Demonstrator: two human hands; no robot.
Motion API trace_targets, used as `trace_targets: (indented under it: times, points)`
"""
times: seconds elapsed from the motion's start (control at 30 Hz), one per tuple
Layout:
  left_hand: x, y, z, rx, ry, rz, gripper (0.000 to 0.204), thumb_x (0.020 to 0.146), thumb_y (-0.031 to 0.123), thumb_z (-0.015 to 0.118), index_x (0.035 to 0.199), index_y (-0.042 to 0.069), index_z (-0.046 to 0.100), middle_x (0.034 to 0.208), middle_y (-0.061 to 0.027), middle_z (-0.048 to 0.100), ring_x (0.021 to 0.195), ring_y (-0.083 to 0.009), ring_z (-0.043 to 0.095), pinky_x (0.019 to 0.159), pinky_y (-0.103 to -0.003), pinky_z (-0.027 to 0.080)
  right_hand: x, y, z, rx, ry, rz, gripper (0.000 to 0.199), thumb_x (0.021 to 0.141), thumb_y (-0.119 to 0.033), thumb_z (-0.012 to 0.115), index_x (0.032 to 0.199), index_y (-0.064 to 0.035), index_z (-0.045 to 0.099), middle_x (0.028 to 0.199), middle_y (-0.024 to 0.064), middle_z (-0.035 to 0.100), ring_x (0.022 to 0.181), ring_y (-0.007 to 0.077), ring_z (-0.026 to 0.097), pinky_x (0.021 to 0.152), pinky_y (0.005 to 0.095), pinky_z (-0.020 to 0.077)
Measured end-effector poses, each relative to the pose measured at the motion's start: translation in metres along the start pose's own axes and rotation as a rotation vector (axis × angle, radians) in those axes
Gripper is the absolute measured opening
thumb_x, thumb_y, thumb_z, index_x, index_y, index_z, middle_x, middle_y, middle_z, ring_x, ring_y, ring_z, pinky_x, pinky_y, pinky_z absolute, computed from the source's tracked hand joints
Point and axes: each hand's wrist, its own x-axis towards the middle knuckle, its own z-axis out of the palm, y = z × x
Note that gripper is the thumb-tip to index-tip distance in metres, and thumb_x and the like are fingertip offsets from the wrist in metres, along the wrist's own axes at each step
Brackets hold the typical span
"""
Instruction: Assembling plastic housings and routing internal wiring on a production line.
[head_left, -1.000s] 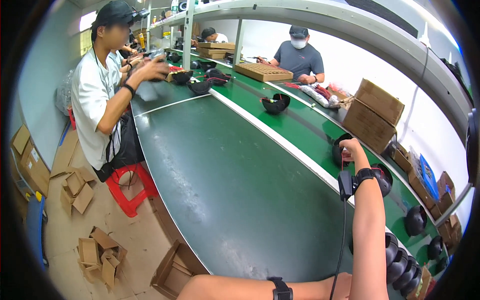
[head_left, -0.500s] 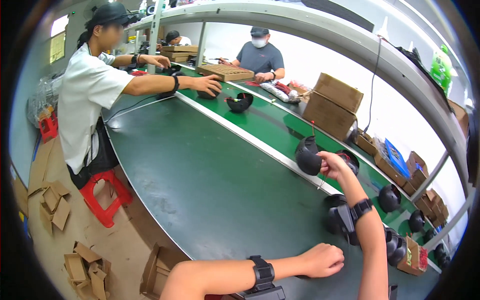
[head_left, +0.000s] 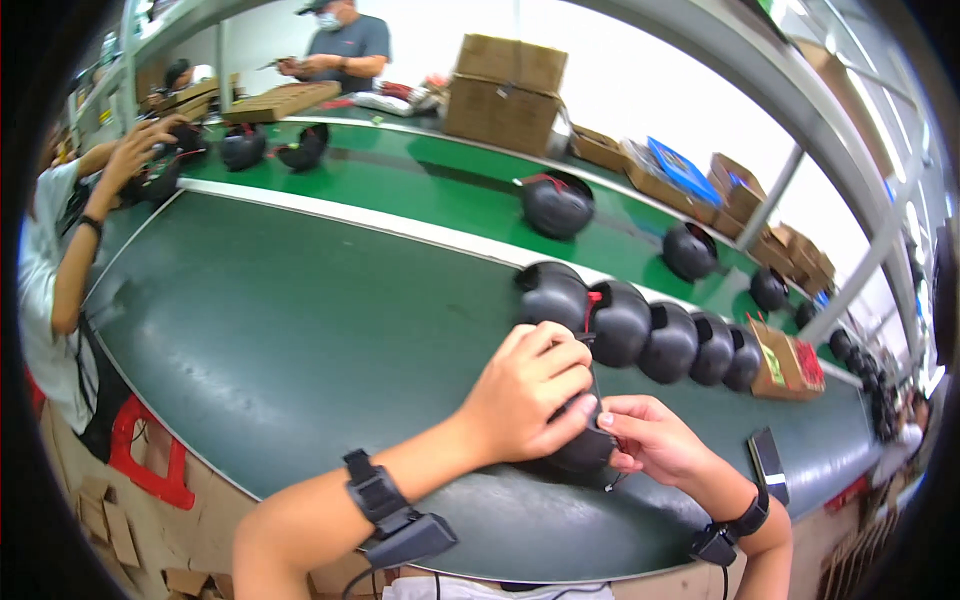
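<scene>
Gripping black helmet (head_left: 580, 450) between both hands: left (head_left: 525, 395) on top, right (head_left: 650, 440) beside.

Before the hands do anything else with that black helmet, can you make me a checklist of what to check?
1. Left hand on the black helmet: ok, it covers the top.
2. Right hand on it too: ok, fingers touch its side.
3. Helmet resting on the green table: cannot tell, hands hide its base.
4. Row of helmets out of the way: ok, it lies behind.
5. Small dark flat thing apart from the right hand: ok.
</scene>
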Motion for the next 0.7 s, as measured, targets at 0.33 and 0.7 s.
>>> trace_targets:
  times: [0.33,0.7]
  points:
    - [0.004,0.004,0.002,-0.226,-0.164,-0.126,0.015,0.079,0.010,0.055,0.087,0.000,0.064,0.097,-0.0122,0.056,0.098,-0.0313,0.050,0.089,-0.042,0.042,-0.020,-0.020,-0.010,-1.599,0.123,-0.976,0.011,0.073,-0.003,0.065,0.083,-0.0050,0.063,0.072,0.0061,0.054,0.066,0.0230,0.053,0.061,0.0343,0.0446]
    - [0.006,0.013,0.001,-0.413,-0.153,-0.141,0.023,0.070,0.008,0.062,0.092,-0.001,0.059,0.102,-0.0136,0.053,0.101,-0.0352,0.047,0.088,-0.042,0.042,-0.002,-0.066,0.029,-1.908,0.195,-1.516,0.017,0.054,-0.017,0.060,0.070,-0.0100,0.058,0.065,-0.0017,0.041,0.064,0.0141,0.047,0.069,0.0320,0.0427]
